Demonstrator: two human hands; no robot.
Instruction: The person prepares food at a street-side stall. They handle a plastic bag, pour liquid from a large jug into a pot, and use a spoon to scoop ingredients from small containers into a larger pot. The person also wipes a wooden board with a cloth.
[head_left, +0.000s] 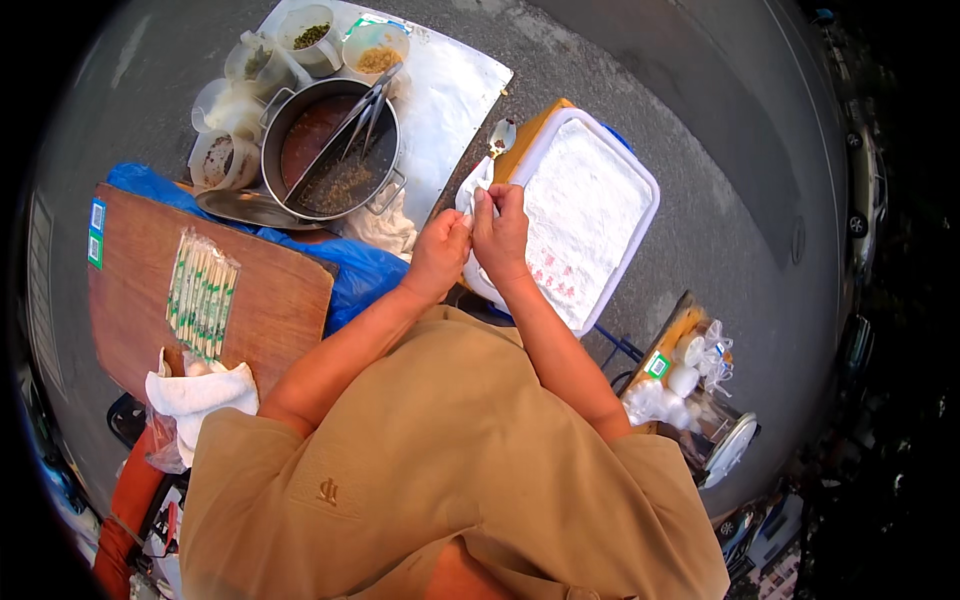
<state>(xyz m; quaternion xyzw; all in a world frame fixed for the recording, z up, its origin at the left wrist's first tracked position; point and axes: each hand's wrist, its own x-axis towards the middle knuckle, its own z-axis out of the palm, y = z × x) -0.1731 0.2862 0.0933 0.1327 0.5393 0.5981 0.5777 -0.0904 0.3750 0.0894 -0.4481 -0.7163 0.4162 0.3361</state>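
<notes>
Close together in front of my chest, my left hand (439, 251) and my right hand (501, 229) both pinch a piece of thin white cloth or plastic (475, 180). Whether it is a bag or a cloth cannot be told. Just beyond it shows the bowl of a metal spoon (502, 136) with dark bits in it; the handle runs down behind the white piece. Beside my right hand stands a white-rimmed tub (649, 196), covered by a white cloth (585, 202) with red printed characters.
A two-compartment pot (330, 109) of red and dark broth holds metal tongs (367, 112). Plastic jugs (244, 161) of seasonings surround it. Wrapped chopsticks (202, 292) lie on a brown board (127, 300), near a white towel (202, 390). Plastic bags (660, 401) sit at right.
</notes>
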